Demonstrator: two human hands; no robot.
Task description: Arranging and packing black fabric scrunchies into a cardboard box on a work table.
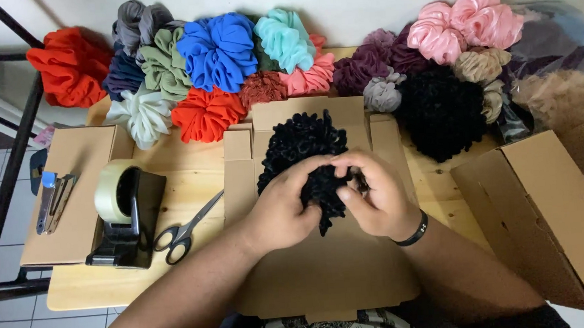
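Head view. Left hand (283,209) and right hand (376,196) meet over a flat unfolded cardboard box (327,271) on the wooden desk (191,185). Both hands curled closed on a black ruffled scrunchie (325,192), fingers pressed into the fabric, thumbs on top. A second black scrunchie (300,139) lies on the cardboard just beyond the hands, touching the held one. Right wrist carries a black band (415,233).

Left of the cardboard: scissors (184,233), closed, beside a tape dispenser (123,213); a stapler (51,201) farther left on a cardboard sheet. Along the far edge of the desk, a row of coloured scrunchies (219,52). Open cardboard box (549,214) at right.
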